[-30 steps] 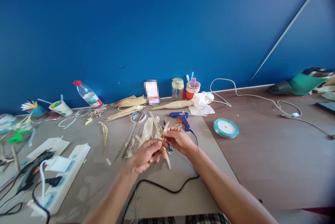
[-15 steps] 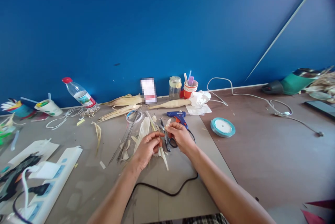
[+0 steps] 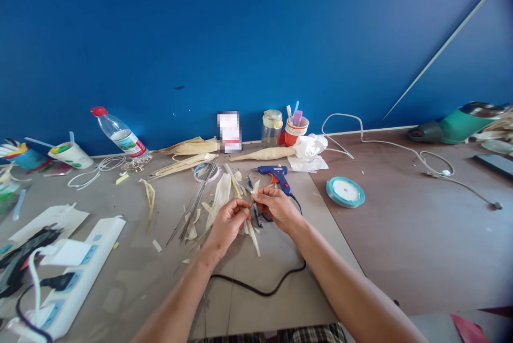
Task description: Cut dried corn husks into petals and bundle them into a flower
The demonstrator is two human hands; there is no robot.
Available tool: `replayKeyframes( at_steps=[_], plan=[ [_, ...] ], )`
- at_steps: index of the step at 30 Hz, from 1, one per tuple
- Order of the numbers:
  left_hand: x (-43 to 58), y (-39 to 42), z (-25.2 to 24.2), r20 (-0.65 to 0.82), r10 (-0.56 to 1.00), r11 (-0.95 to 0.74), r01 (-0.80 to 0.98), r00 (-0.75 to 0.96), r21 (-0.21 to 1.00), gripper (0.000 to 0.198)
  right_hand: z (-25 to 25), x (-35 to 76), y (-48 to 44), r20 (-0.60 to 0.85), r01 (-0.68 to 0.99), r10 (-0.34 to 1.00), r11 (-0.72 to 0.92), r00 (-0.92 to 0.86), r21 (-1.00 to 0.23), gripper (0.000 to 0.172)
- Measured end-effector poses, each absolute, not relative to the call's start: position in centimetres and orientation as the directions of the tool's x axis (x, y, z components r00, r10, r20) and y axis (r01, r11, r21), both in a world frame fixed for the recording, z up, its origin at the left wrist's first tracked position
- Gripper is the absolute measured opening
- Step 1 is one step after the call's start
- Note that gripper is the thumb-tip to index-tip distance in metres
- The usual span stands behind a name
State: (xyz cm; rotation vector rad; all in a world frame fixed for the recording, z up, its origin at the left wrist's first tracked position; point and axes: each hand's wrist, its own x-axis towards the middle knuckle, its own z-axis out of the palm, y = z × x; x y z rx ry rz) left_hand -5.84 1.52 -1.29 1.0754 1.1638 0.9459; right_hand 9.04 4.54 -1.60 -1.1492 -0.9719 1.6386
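Note:
My left hand (image 3: 230,224) is closed in a pinch over the table, its fingertips close to those of my right hand (image 3: 276,208). The right hand is also pinched; what either holds is too small and hidden to name. Under and behind the fingers lie pale dried husk strips (image 3: 220,199). Left of them is a bundle of thin wires (image 3: 197,199). A black pen-like tool (image 3: 257,217) lies partly hidden beside the right hand, and a blue glue gun (image 3: 276,174) rests just behind it.
A teal ribbon roll (image 3: 345,192) lies to the right. A white power strip (image 3: 90,279) is at the left front. Along the wall stand a tilted bottle (image 3: 122,134), a glass jar (image 3: 271,130) and paper cups (image 3: 295,132). A black cord (image 3: 264,294) crosses in front.
My left hand has moved slightly right and its fingers have drawn together, nearer to the right hand's fingertips. The view has shifted slightly.

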Motion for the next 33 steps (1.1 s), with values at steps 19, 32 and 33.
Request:
replayKeyframes(
  at_steps=[19,32,33],
  plan=[
    [-5.78,1.77,-1.85,-0.160,0.979,0.158,0.024,0.130,0.987,0.030,-1.86,8.77,4.40,-0.277,-0.220,0.938,-0.320,-0.206,-0.921,0.026],
    [-5.72,1.67,-1.50,-0.192,0.970,0.201,-0.050,0.146,0.978,0.031,-1.21,8.60,3.97,-0.234,-0.205,0.951,-0.275,-0.203,-0.939,0.025],
    [-5.73,1.69,-1.51,-0.202,0.969,0.213,-0.062,0.145,0.975,0.031,-1.13,8.59,3.95,-0.238,-0.207,0.950,-0.279,-0.201,-0.938,0.025]
  ],
)
